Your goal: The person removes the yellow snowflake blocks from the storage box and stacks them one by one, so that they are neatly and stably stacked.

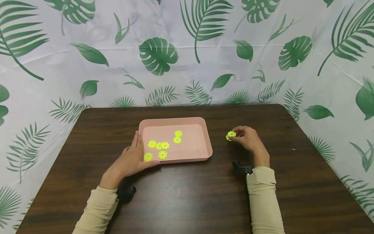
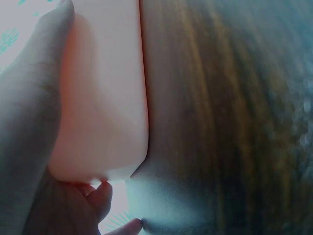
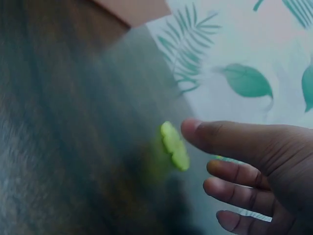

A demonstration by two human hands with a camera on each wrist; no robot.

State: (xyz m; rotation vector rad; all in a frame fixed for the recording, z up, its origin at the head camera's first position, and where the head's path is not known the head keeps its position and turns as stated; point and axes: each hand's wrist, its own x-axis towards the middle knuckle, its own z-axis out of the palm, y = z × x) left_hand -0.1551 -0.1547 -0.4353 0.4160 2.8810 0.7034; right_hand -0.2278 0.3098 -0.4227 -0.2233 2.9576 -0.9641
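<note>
Pinches a pair of yellow discs [image 1: 232,133] between thumb and fingers of the right hand [image 1: 250,139], beyond the right end of the tray and apart from it. In the right wrist view, shows one disc just beside the thumb tip, with only a sliver of yellow deeper among the fingers. Cannot tell whether joined or merely overlapping, nor whether clear of the table. Clasps the near left corner of the pink tray [image 1: 193,143] in the left hand [image 1: 134,159], with thumb along the near wall and fingers against the left end. Inside the tray, includes about seven more discs [image 1: 162,155], mostly gathered toward the left, with two overlapping near the middle. Looks partway along: with most discs lying in the tray and only the right hand's pair outside, seems to leave just that pair unsettled. Farther out, spreads into dark wooden table [image 1: 187,198], then leaf-print cloth [image 1: 204,73] behind.
</note>
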